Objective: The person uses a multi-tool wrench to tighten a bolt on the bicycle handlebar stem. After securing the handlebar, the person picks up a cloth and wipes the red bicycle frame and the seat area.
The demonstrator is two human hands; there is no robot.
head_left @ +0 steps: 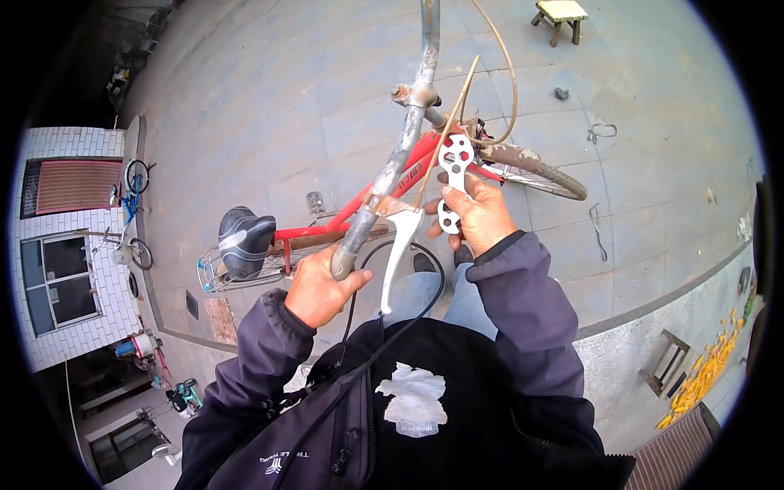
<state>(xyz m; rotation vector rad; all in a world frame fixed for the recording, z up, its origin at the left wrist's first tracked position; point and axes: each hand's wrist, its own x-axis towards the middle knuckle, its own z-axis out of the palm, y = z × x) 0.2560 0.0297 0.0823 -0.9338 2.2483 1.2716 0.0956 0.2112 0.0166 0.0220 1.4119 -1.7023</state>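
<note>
My left hand [317, 287] is closed around the end of a worn, rusty bicycle handlebar [398, 155]. A pale brake lever [400, 253] is clamped on the bar close to that hand. In my right hand [483, 216] is a flat silver multi-hole bicycle wrench [455, 155], held upright just right of the lever, apparently apart from it. Beneath the bar stretches the red bicycle frame [353, 207], with a black saddle [247, 238] on the left and a wheel [559, 181] on the right. A tan cable housing [514, 90] loops up beside the handlebar.
A small wooden stool [560, 11] stands on the paved yard at the far right. Loose strips [599, 233] lie on the ground. A blue bicycle [131, 204] leans near the left wall. Yellow corn cobs [704, 376] lie at the right beside a wooden frame [665, 365].
</note>
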